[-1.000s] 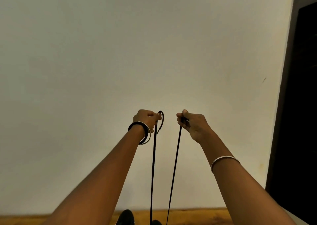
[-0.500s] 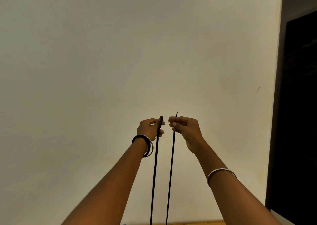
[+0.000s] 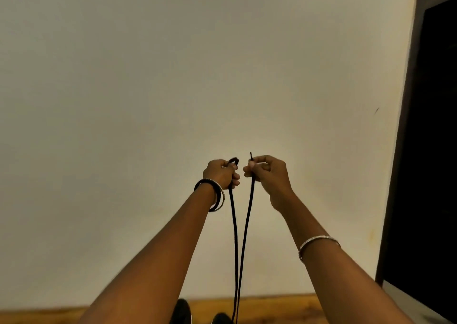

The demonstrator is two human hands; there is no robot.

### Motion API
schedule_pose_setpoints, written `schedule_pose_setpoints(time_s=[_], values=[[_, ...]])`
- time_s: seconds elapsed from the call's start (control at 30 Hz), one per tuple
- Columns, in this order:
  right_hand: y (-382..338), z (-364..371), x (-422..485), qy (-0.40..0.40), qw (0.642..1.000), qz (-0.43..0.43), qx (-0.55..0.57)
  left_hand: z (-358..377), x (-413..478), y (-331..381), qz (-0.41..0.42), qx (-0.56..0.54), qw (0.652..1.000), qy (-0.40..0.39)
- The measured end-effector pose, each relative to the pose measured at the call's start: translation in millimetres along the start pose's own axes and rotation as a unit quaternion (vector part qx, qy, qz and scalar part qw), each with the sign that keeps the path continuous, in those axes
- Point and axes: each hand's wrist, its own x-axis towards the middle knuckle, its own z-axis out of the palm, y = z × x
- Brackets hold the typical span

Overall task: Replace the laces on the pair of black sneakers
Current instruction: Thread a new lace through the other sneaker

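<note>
I log both forearms entering from the bottom edge and reaching up and forward. The right one carries a thin silver bracelet (image 3: 318, 242); the left wrist carries dark bangles (image 3: 213, 198).

Between the forearms, at the bottom edge, two dark rounded shapes show: sneaker one (image 3: 181, 312) and, just beside it to the right, sneaker two (image 3: 220, 318). Only their tops are in frame. They sit against a strip of wood surface (image 3: 272, 306); I cannot tell whether it is floor or table.

The lace (image 3: 234, 237) is black and rises as two strands from the bottom edge just right of sneaker two. The strands run close together low down and spread slightly toward the hands. I cannot tell whether the lace passes through any eyelet.

The left hand (image 3: 220, 174) is clenched around the left strand, which bends in a small loop over the top of the fist. The right hand (image 3: 268, 175) pinches the right strand between thumb and forefinger near its end, the other fingers curled in; the short tip (image 3: 251, 155) stands up above the pinch. The hands are level and near each other, not touching.

Behind them stands a plain pale wall (image 3: 148, 101) with one small dark mark (image 3: 377, 110). A dark panel (image 3: 430, 150) fills the right edge.
</note>
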Motion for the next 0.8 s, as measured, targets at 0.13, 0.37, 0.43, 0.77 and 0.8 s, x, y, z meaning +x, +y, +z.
schedule_pose_setpoints(time_s=[0.13, 0.37, 0.43, 0.77, 0.8], values=[[38.5, -7.9, -17.1, 0.034, 0.997, 0.059, -0.035, -9.4, -0.9, -45.0, -0.025, 0.103, 0.994, 0.028], [146.6, -21.0, -82.6, -0.030, 0.972, 0.112, -0.205, -34.2, -43.1, -144.9, -0.076, 0.252, 0.964, 0.043], [184.4, -21.4, -100.6, -0.076, 0.951, 0.149, -0.261, -38.7, -53.7, -176.0, -0.100, 0.299, 0.948, 0.031], [330.4, -3.0, -185.0, -0.181, 0.816, 0.353, -0.421, -8.2, -105.5, -320.6, -0.213, 0.369, 0.901, -0.081], [339.7, 0.4, -191.5, -0.177, 0.812, 0.360, -0.424, -2.3, -110.0, -333.7, -0.226, 0.364, 0.897, -0.105]])
